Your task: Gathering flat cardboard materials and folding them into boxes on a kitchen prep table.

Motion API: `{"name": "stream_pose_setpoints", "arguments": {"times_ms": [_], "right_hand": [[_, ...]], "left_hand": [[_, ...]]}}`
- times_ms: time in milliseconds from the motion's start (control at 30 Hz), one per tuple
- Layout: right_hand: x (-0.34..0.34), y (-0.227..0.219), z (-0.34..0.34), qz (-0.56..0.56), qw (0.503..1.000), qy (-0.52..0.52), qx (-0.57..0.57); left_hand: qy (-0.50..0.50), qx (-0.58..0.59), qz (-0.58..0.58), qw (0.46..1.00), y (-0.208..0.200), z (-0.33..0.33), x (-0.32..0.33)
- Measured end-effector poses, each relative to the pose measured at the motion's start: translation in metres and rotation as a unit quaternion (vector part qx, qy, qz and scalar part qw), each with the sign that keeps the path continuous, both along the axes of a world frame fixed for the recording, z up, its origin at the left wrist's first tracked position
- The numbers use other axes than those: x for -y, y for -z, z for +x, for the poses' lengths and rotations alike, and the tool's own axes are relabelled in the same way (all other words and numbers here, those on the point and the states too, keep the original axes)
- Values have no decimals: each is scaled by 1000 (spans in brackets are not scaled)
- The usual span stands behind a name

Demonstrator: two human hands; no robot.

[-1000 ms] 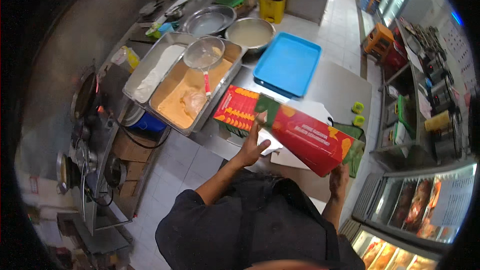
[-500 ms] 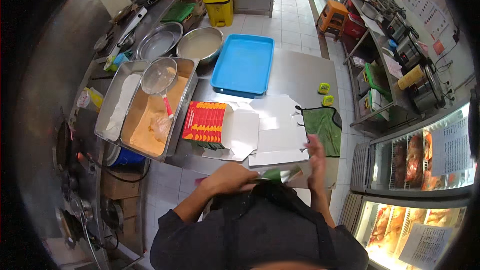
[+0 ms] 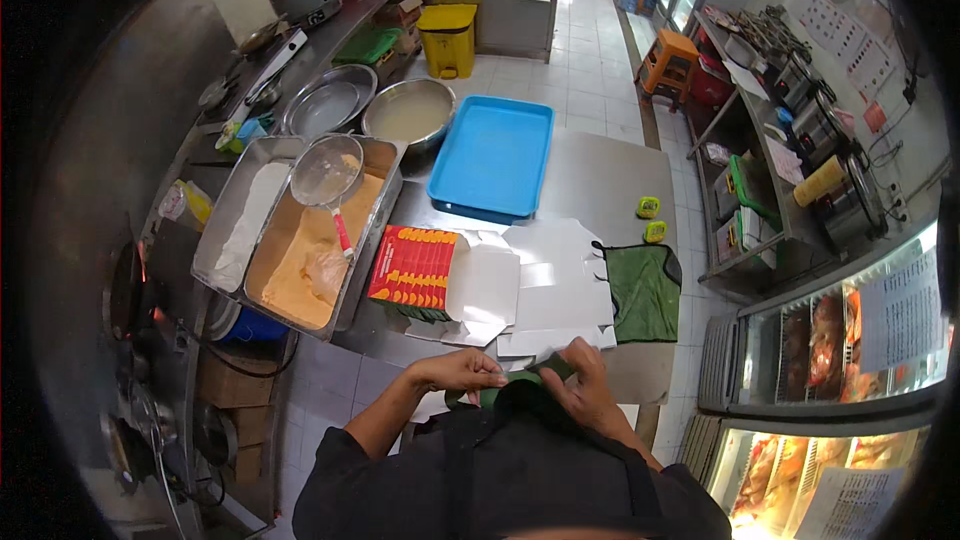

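Note:
Close in front of my body, at the table's near edge, I hold a partly folded green-and-white carton point(image 3: 522, 376). The dark apron hides its lower part. My left hand point(image 3: 462, 371) pinches the carton's left side between thumb and fingertips. On its right side, my right hand point(image 3: 583, 386) is closed, thumb pressed toward the green panel. Just beyond my hands lie flat white carton blanks point(image 3: 560, 285), inner faces up. Left of these, a row of red-and-yellow cartons point(image 3: 412, 270) stands packed together, with a white open flap at its right.
A blue tray point(image 3: 493, 155) lies behind the blanks. To the left, metal pans point(image 3: 372, 240) hold white and orange powder, with a red-handled strainer point(image 3: 328, 172) across them. A green cloth point(image 3: 645, 290) and two small yellow-green containers point(image 3: 654, 231) lie on the right.
My right hand has come inward and closed on the carton's right side. My left hand has shifted to a fingertip pinch. The view has tilted slightly upward.

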State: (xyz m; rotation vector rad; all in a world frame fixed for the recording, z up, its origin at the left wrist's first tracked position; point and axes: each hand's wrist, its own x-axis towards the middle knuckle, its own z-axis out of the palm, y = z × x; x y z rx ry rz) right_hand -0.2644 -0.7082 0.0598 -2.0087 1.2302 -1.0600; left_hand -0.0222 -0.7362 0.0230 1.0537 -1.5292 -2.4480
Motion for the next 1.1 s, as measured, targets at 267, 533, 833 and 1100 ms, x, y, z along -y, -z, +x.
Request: {"name": "stream_pose_setpoints", "arguments": {"times_ms": [267,533,833,1100], "right_hand": [[7,-22,8,139,990,0,-18],[21,6,-3,244,934,-258,22],[20,70,-20,139,950,-223,169],[7,55,-14,205,973,-76,74]], "left_hand": [[3,-80,50,996,-8,7,1],[50,-59,-54,995,-14,-11,15],[22,-71,-34,997,-6,-16,5],[13,-42,-10,999,-14,-5,-3]]}}
